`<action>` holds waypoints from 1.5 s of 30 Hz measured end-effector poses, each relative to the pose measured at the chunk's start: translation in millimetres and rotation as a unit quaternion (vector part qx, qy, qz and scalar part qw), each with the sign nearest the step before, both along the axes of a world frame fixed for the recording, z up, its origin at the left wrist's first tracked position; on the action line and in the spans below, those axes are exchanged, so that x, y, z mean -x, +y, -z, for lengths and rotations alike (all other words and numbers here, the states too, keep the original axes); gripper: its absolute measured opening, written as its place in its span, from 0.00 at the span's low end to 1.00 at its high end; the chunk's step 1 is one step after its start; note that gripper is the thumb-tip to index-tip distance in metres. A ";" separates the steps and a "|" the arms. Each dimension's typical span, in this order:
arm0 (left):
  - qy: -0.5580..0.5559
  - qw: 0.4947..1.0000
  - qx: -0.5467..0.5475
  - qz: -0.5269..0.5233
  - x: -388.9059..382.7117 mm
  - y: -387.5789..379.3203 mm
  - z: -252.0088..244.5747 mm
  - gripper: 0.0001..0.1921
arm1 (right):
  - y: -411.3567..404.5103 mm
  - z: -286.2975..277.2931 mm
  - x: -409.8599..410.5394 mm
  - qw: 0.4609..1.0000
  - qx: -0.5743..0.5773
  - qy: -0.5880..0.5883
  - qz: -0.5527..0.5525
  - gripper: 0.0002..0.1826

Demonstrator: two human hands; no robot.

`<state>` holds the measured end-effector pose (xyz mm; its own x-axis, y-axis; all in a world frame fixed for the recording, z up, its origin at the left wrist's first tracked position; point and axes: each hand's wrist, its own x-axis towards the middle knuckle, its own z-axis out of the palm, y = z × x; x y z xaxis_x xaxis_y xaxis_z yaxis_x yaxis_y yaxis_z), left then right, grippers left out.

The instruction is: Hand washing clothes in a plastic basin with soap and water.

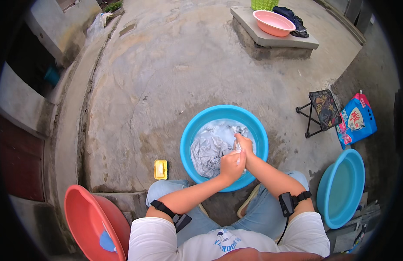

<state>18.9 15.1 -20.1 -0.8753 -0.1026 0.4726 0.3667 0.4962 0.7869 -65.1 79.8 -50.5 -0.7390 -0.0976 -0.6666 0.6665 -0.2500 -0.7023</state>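
A blue plastic basin (186,140) stands on the ground in front of my knees, with sudsy water in it. A wet light grey garment (204,153) with dark printing lies in the water. My left hand (232,165) is closed on part of the wet cloth above the basin's near right side. Close against it, my right hand (245,143) also grips the cloth, its thumb towards the middle of the basin. The bunched fabric between the hands is mostly hidden by the fingers.
A yellow soap box (161,169) with soap lies left of the basin. At lower left stands a red tub (100,212); at right, another blue basin (325,192), a folding stool (326,109) and a detergent bag (358,120). A pink basin (275,24) rests on a concrete slab (270,41).
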 end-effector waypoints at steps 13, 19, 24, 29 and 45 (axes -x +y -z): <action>-0.324 0.898 -0.286 -0.086 63.2 -53.0 41.5 0.21 | -24.1 -8.2 -55.2 0.934 -0.132 0.324 -0.068 0.24; -0.401 0.770 -0.483 -0.112 44.3 -45.4 45.2 0.15 | -28.3 -31.3 -48.3 0.881 -0.200 0.419 -0.091 0.23; -0.303 0.905 -0.269 -0.133 28.2 -29.9 27.8 0.25 | -22.8 -18.4 -29.0 0.903 -0.185 0.386 -0.028 0.23; -0.175 0.980 -0.050 -0.084 20.2 -31.4 14.2 0.24 | -16.9 -5.8 -25.1 0.944 -0.147 0.296 0.001 0.24; -0.134 0.971 -0.176 -0.094 55.6 -53.7 7.6 0.27 | -26.2 -21.0 -50.0 0.951 -0.065 0.300 -0.043 0.19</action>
<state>-36.8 -38.6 -27.7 -0.9122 -0.3858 0.1379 0.0554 0.2173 0.9745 -15.2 53.6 -29.5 -0.9829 -0.1211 -0.1385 0.1506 -0.0977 -0.9837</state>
